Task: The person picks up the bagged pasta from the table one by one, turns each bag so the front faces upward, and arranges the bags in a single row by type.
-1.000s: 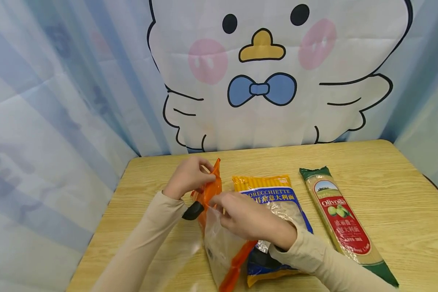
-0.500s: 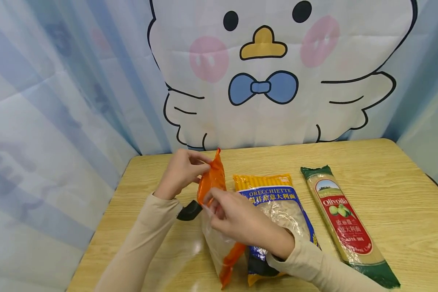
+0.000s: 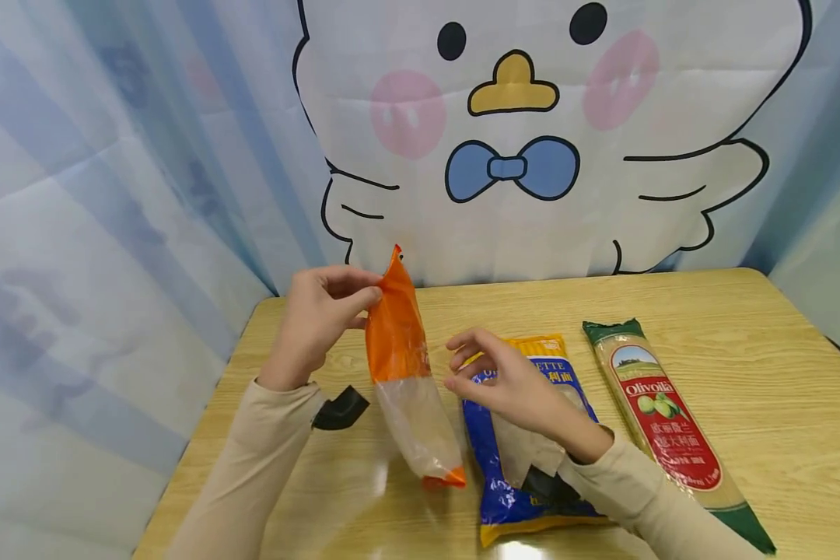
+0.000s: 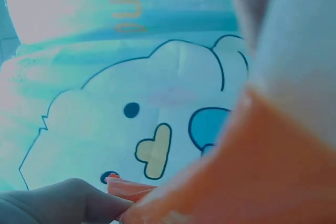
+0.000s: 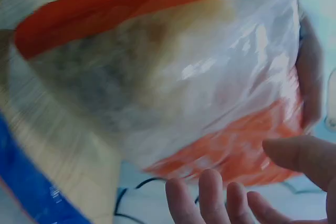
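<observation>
In the head view my left hand (image 3: 315, 323) pinches the upper edge of an orange-and-clear plastic bag (image 3: 397, 342). The bag hangs tilted above the table, its lower end toward me; the right wrist view shows dim, blurred contents through the clear part. Apart from it, to the right, is my right hand (image 3: 521, 385), holding nothing, with loosely bent fingers spread from the thumb. That hand hovers over a blue-and-yellow bag of orecchiette pasta (image 3: 490, 474) and hides part of it. In the left wrist view the bag's orange end (image 4: 262, 171) fills the lower right.
A long green-and-red pack of Olivoilà pasta (image 3: 665, 420) lies slanted at the right of the wooden table (image 3: 777, 373). Behind the table hangs a curtain (image 3: 518, 233) with a cartoon bird. Dark wrist mounts (image 3: 339, 408) sit at the sleeves.
My left hand has lifted the orange bag up and slightly left, so it hangs longer and straighter. The right hand has let go of the bag and moved right.
</observation>
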`<state>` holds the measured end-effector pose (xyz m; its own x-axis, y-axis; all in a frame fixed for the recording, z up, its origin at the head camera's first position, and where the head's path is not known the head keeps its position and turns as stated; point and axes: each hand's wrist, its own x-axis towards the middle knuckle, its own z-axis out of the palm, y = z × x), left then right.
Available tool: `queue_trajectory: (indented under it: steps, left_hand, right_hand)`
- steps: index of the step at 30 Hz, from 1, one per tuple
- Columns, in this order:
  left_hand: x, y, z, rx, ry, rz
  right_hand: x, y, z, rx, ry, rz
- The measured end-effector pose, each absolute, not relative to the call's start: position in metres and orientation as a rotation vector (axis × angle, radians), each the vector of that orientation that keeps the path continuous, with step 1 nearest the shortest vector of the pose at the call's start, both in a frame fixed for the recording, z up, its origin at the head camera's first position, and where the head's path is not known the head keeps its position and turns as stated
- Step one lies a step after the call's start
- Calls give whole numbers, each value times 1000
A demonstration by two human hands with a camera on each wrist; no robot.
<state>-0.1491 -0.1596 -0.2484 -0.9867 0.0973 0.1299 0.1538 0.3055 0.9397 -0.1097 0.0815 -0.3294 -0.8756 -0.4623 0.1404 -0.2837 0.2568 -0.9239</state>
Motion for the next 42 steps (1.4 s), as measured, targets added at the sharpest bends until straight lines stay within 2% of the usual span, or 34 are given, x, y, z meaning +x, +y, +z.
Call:
queue_trajectory:
  steps: [5,12,21,33,42]
  left_hand:
    - [-145,-160,-239,-245,-2422,-1825]
    - [-144,-163,-233,-329,-2313,-1856]
    - [-140,-167,-221,-395,-2160,-2004]
    - [-136,-168,-218,-460,-2082,-2117]
    - [-141,-186,-226,-419,-2022,-2223]
  right_hand:
    - [-130,94,-350,-609,2175,-1738]
    - [-144,86,-364,-511,2031,-1773]
    - [-155,70,-378,-538,1784,-1899]
    - [-157,59,-388,-605,1263,-1994]
    - [-152,67,-389,-538,1224,-2018]
